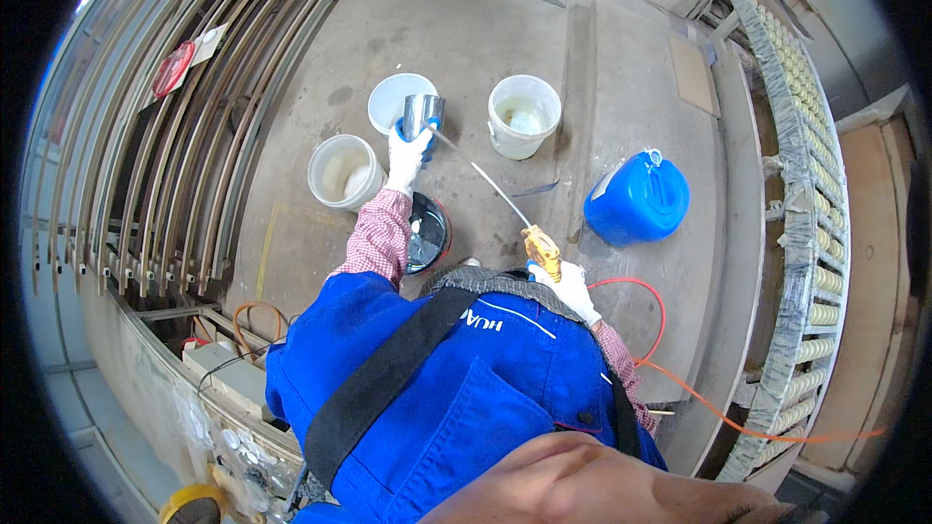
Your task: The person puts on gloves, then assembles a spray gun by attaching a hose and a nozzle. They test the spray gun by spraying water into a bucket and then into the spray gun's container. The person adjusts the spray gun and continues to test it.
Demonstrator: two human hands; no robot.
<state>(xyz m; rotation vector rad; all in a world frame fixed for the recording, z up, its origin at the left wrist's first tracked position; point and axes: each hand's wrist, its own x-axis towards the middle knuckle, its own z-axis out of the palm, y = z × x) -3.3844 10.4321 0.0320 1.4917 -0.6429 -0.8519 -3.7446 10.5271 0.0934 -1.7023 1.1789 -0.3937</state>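
Observation:
My left hand [409, 149], in a white glove with blue on the palm side, holds a shiny metal cup [422, 110] over the edge of a white bucket [389, 91]. My right hand [568, 287], gloved alike, grips a yellow air blow gun [542, 251] near my waist. The gun's long thin metal nozzle [495, 188] reaches up and left to the cup; whether its tip touches the metal cannot be told. A dark bucket [428, 233] with dark liquid stands below my left forearm, partly hidden. What the cup contains is hidden.
White buckets stand left [346, 171] and right [524, 113] of the cup. A blue plastic jerrycan [637, 198] is on the floor at right. A red-orange air hose [699, 397] trails rightward. Long curved-looking rails [218, 87] line the left; a roller conveyor [815, 233] lines the right.

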